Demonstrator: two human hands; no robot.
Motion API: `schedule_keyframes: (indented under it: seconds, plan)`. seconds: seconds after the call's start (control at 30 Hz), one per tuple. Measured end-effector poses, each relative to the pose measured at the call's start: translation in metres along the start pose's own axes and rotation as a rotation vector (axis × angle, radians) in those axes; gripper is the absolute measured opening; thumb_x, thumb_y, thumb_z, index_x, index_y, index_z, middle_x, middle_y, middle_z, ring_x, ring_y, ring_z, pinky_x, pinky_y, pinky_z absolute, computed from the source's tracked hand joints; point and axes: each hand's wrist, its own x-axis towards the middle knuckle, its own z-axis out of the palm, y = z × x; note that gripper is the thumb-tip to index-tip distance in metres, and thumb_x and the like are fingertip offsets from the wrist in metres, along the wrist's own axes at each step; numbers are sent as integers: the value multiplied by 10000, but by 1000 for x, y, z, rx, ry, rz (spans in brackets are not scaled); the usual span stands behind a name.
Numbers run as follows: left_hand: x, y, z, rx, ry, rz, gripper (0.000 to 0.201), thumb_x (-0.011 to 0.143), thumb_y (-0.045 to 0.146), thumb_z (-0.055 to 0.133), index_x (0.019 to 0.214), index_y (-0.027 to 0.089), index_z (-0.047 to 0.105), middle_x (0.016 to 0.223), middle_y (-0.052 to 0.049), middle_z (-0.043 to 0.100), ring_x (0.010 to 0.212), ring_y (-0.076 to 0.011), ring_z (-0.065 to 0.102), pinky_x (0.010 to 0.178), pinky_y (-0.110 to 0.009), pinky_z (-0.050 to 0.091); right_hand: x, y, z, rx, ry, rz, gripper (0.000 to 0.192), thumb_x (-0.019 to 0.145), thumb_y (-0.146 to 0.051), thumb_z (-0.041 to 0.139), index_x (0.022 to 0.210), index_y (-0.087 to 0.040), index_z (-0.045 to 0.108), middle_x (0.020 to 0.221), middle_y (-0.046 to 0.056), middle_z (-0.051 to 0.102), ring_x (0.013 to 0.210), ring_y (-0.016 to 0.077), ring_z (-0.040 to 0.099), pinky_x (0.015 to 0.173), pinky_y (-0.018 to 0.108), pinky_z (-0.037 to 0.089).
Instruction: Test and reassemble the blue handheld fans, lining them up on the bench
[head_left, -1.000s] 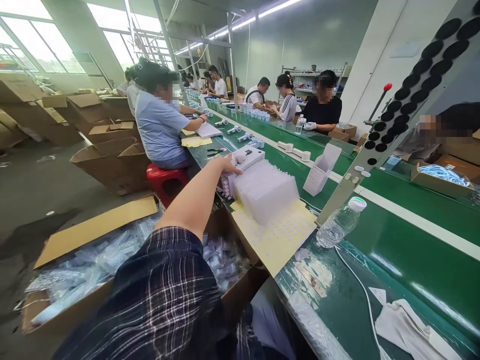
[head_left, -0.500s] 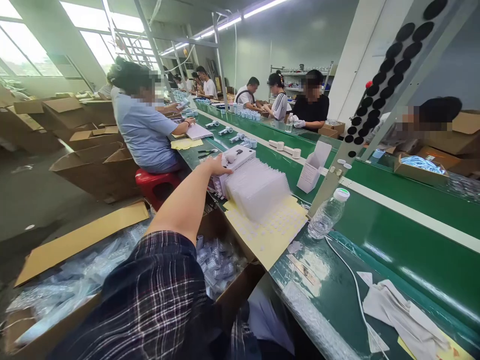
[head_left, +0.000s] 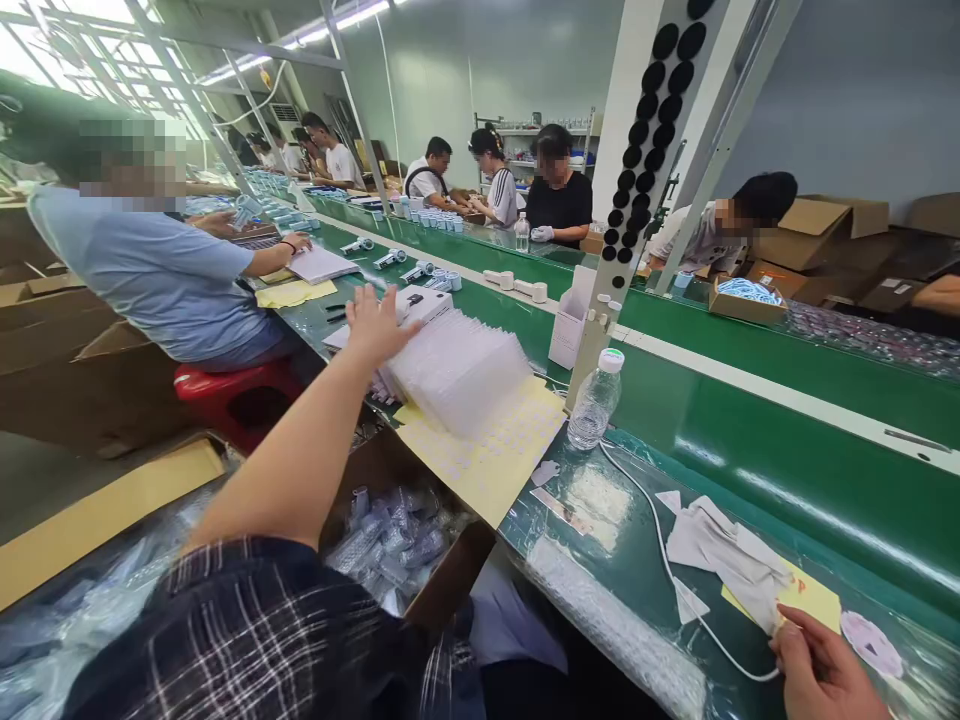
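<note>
My left hand [head_left: 375, 325] is open, fingers spread, over the near end of a white box [head_left: 427, 308] and beside a stack of translucent white plastic sleeves [head_left: 465, 370]. It holds nothing. The sleeves lean in a row on a yellow sheet [head_left: 517, 470] dotted with pale stickers. At the lower right, my right hand [head_left: 825, 665] has thumb and index finger pinched on the near end of a crumpled pale cloth [head_left: 724, 545]. Beneath that cloth is a yellow paper [head_left: 817, 597] with red writing.
A capped clear bottle [head_left: 596, 400] stands by a metal post [head_left: 592, 345]. A white cable [head_left: 652, 510] loops across the bench. Below the bench edge, a carton [head_left: 461, 575] holds plastic-wrapped parts. A co-worker in light blue [head_left: 165, 270] sits at the left; others work across the green belt [head_left: 750, 430].
My left hand has lifted off the white box and spread its fingers. My right hand has come into view at the lower right, on the cloth. The view has turned to the right.
</note>
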Motion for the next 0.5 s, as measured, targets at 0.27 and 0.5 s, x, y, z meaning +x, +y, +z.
schedule_keyframes:
  seconds: [0.27,0.5]
  plan:
    - [-155,136,102,-26,-417,635,829,837,623,772,1579,362,509,1744,-20,368,1643,-287,315,1350,-423,284,-9,-24,-3,-17,-3,16,467,800,-605,557,982,-225,759,781,86,801,779,332,754,692,409,516]
    - [-174,153,134,102,-393,545,684,1024,526,464,1652,264,407,1734,-115,351,1633,-309,333,1307,-541,341,-17,-47,-2,175,74,-146,420,798,-549,538,886,-179,714,673,124,748,594,273,697,611,366,512]
